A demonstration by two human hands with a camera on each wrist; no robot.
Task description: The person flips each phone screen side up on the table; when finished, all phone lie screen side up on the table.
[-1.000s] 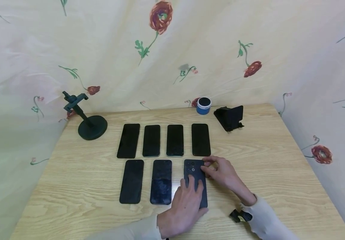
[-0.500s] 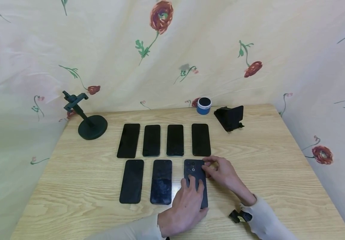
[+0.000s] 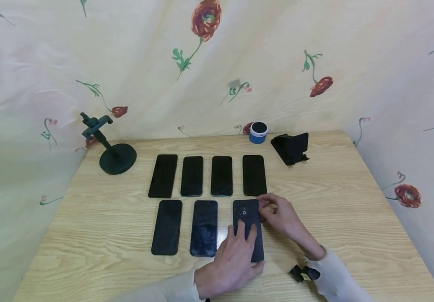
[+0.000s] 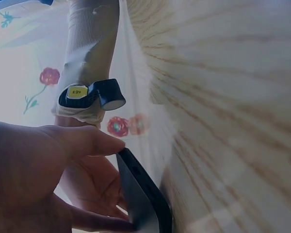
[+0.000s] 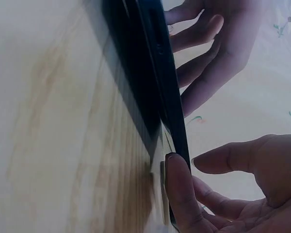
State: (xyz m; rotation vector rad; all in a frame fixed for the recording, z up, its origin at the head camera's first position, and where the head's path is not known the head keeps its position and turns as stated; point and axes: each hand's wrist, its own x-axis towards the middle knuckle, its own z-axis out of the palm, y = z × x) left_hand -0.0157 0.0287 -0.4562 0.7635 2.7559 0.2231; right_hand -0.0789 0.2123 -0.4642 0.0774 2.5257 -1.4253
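A dark smartphone (image 3: 248, 226) lies with its back and camera block upward at the right end of the front row. My left hand (image 3: 229, 264) is on it, fingers bent over its back and thumb (image 4: 104, 141) against its near end. At its upper right corner, my right hand (image 3: 281, 216) pinches the edge between thumb and fingers. The right wrist view shows the phone's edge (image 5: 167, 82) tilted up off the wooden table, with one fingertip (image 5: 179, 179) at its underside and a pale thin strip beside it. The phone's screen side is hidden in the head view.
Two phones (image 3: 167, 227) lie screen up to the left, with a back row of several more phones (image 3: 222, 176) behind. A black round-based stand (image 3: 118, 158), a blue jar (image 3: 258, 132) and a black folding holder (image 3: 291, 147) stand along the table's (image 3: 352, 209) far side.
The right hand has risen slightly and the phone's right edge with it. The left hand stays on the phone. The head view has shifted a little.
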